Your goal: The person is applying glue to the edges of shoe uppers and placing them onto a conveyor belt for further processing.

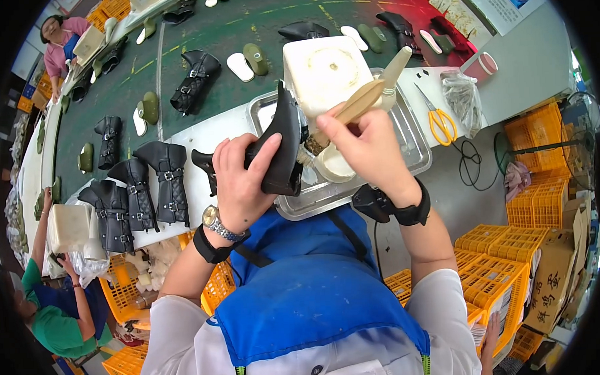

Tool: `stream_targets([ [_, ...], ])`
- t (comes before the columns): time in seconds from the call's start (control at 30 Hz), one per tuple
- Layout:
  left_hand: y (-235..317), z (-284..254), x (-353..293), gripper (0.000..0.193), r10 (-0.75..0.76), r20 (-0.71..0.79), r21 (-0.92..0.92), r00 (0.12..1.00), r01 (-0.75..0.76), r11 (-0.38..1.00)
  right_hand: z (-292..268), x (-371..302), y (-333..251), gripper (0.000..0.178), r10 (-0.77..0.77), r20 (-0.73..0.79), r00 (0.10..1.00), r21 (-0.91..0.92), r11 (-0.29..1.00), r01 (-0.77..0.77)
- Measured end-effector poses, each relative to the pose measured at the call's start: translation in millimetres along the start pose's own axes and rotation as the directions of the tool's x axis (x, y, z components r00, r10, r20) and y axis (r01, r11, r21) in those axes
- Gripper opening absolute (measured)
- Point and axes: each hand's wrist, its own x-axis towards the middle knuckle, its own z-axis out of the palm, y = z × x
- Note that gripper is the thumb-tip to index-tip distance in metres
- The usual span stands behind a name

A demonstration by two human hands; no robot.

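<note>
My left hand grips a black boot upper near the middle, its fingers and thumb wrapped around the leather. The boot is tilted, its open edge turned to the right. A wooden-handled brush is pinched in my right hand, handle pointing up and right. Its bristles meet or nearly meet the boot's edge; I cannot tell which. Just below the brush sits a small cream bowl in a metal tray. A white square container and an off-white bottle with a tapered nozzle stand by the tray.
Several black buckled boots stand at my left. A green conveyor belt carries boots, white insoles and green soles. Yellow-handled scissors lie right of the tray. Orange crates stack at right; people work at left.
</note>
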Motion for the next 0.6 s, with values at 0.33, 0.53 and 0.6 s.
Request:
stream_targets([
  [0.33,6,-4,-1,0.078,-0.03,-0.001,-0.185,1.0,0.029,0.982,-3,14,18,0.02,-0.215,-0.166,0.962,-0.165,0.968,0.188],
  [0.53,2,-4,-12,0.09,-0.138,0.177,-0.541,0.974,0.214,0.813,-5,15,14,0.016,-0.304,-0.118,0.945,-0.238,0.933,0.271],
  [0.6,3,-6,-14,0.091,-0.192,0.192,-0.628,0.962,0.271,0.73,-6,14,11,0.015,-0.292,-0.085,0.953,-0.245,0.933,0.264],
])
